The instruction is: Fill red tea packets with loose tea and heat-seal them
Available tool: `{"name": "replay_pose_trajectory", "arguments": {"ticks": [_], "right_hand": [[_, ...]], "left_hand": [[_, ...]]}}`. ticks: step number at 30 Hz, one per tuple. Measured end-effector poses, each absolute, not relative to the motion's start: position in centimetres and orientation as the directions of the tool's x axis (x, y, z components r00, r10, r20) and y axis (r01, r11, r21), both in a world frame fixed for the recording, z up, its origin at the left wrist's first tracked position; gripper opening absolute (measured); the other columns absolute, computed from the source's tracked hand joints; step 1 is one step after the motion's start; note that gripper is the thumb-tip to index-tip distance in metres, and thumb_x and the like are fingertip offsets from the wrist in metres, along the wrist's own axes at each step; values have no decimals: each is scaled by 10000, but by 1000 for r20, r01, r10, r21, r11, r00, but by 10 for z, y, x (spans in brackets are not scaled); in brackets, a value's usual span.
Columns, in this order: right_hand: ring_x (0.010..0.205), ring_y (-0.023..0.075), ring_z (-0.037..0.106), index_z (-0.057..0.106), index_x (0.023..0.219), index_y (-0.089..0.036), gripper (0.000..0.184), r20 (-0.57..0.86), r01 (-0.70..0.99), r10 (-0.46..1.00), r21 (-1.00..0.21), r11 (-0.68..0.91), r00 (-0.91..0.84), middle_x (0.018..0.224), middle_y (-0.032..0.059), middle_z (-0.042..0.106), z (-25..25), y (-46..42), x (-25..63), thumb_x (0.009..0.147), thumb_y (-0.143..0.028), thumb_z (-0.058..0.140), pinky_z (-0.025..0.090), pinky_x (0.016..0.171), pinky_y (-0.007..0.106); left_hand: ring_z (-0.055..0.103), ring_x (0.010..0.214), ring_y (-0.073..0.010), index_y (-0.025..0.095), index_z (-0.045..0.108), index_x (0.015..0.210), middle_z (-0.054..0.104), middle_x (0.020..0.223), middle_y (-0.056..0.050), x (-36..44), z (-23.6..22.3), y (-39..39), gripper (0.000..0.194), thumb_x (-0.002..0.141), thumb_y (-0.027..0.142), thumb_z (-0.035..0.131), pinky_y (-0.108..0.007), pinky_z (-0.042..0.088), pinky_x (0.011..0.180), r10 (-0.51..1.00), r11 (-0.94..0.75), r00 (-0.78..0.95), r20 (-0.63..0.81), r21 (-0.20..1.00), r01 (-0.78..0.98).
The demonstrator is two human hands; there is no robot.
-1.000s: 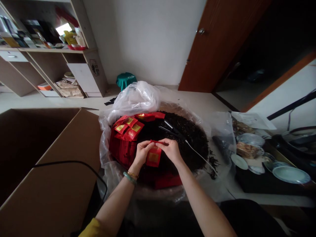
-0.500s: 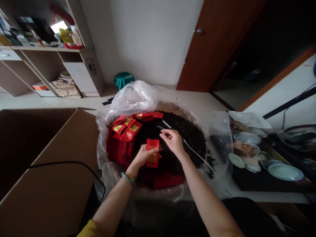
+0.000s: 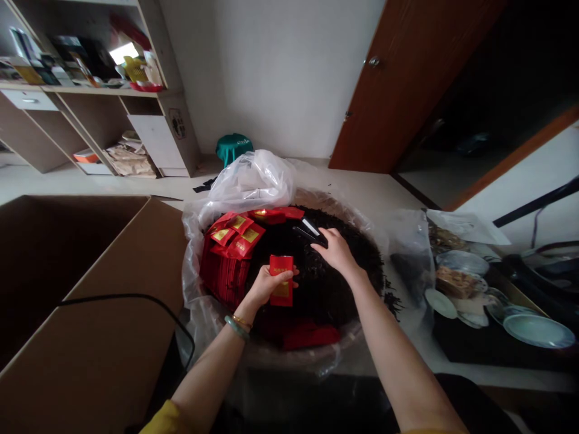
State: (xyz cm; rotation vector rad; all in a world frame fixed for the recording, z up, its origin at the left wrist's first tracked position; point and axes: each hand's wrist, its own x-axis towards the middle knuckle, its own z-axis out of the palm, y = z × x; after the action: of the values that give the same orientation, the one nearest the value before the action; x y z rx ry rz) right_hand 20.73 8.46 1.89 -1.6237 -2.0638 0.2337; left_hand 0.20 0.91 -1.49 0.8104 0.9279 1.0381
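My left hand [image 3: 268, 284] holds a small red packet [image 3: 281, 295] with gold print upright over the basket of dark loose leaves [image 3: 337, 295]. The thumb lies across the packet's front. Beyond and to the right, my right hand [image 3: 335, 250] has its thumb and fingers around the near end of a black two-armed tool with a white strip [image 3: 311, 228], resembling a hair straightener. The tool's arms are apart, pointing away to the left. A row of stacked red packets [image 3: 224, 277] stands at the basket's left side, with several loose gold-labelled packets [image 3: 239, 238] on top.
Clear plastic [image 3: 257, 181] lines the basket. At left stands a large open cardboard box [image 3: 113, 265] with a black cable [image 3: 149, 298] across it. More red packaging [image 3: 312, 335] lies at the near rim. Dishes [image 3: 538, 330] sit on a dark surface at right.
My right hand has closed around the black tool, having been just short of it. The left hand keeps the red packet in nearly the same place. The view has shifted slightly.
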Motion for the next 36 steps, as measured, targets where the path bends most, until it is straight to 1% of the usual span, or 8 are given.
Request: {"name": "replay_pose_trajectory", "arguments": {"ticks": [3,7,14,18,22,26,30,36], "right_hand": [[965,221,623,598,1221,-212,457,184,684,912,-611,399,-368,1103,80,638,36,76,210,779,-310,662,490,872,358],[1059,238,613,600,1235,-216,427,70,564,874,-739,369,-480,1169,89,655,47,61,196,824,-332,602,465,933,387],[894,210,636,502,1311,-180,802,-100,618,818,-708,341,-566,1020,51,682,50,51,186,567,-227,797,497,784,304],[695,143,603,596,1134,-171,483,-116,703,855,-630,329,-505,886,30,680,50,49,196,655,-122,646,461,614,231],[507,83,548,423,1353,-199,601,-138,611,885,-769,187,-445,954,50,673,56,48,205,770,-225,566,406,440,195],[411,83,498,365,1411,-193,674,-257,592,785,-788,167,-563,661,-26,622,66,43,200,789,-324,590,343,360,178],[436,90,530,457,1356,-189,611,-299,642,710,-716,275,-637,646,-29,617,72,40,185,782,-321,621,384,426,187],[872,212,635,642,1107,-176,293,-136,627,677,-542,560,-723,1016,90,701,79,38,176,881,-310,512,446,741,279]], "left_hand": [[703,620,-233,71,679,889,722,962,-188,2,-16,9,568,500,447,851,-287,535,560,946,301,221,-237,895,-330],[695,591,-214,73,676,854,732,903,-166,2,-17,9,546,488,433,859,-271,527,545,947,298,217,-236,897,-326],[687,573,-204,68,687,855,734,812,-139,2,-14,7,523,499,411,859,-264,521,538,936,318,256,-240,888,-332],[685,573,-194,70,690,849,731,885,-160,2,-13,7,517,497,408,861,-256,515,526,936,325,250,-249,885,-333],[683,568,-197,73,693,845,731,866,-148,1,-12,7,525,481,410,867,-264,514,524,936,328,242,-256,884,-332],[679,563,-196,72,696,838,727,770,-116,0,-12,6,513,494,416,859,-261,509,531,937,307,264,-227,896,-320],[671,554,-194,76,700,861,699,630,-59,0,-11,5,513,502,409,853,-275,521,562,942,266,281,-181,916,-300],[656,535,-166,90,694,846,706,660,-45,1,-12,6,489,490,381,861,-262,524,543,942,278,277,-189,901,-333]]}}
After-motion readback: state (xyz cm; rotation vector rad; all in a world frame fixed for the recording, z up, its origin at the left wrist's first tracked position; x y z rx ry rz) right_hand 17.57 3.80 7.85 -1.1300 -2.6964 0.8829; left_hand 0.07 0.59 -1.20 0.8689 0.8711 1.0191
